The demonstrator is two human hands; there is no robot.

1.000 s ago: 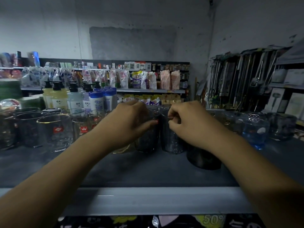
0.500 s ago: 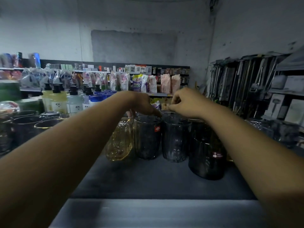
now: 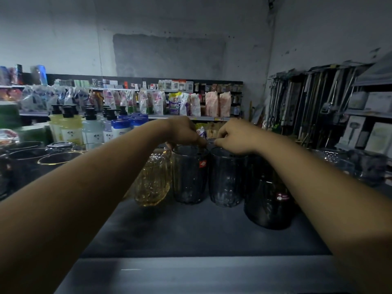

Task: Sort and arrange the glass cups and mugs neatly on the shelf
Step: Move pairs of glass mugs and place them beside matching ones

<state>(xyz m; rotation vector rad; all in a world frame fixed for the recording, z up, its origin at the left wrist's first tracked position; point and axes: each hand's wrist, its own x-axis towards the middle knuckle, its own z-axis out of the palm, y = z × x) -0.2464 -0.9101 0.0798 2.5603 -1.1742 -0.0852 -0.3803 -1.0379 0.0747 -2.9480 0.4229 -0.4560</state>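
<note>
Two hands out, one cup each! The left hand [image 3: 184, 132] has its fingers curled down over the rim of the left dark cup [image 3: 189, 175], and the right hand [image 3: 235, 136] pinches the rim of the right dark cup [image 3: 227, 179]. I reckon they are rim grips because the pair stand touching side by side, leaving no room round the walls. Both cups sit upright mid-shelf [image 3: 191, 230], level with each other, so this looks like squaring up a matching pair.

Count the middle cluster: four vessels. One amber glass [image 3: 153, 179] stands just left of the pair, then the two ribbed dark cups, then one larger dark glass [image 3: 269, 200] nearer the front, under the right forearm. Off left are gold-rimmed glasses [image 3: 57, 160], at least two rims showing. The clear glasses [image 3: 339, 164] far right are too dim to count. Pump bottles [image 3: 70, 126] crowd behind.
</note>
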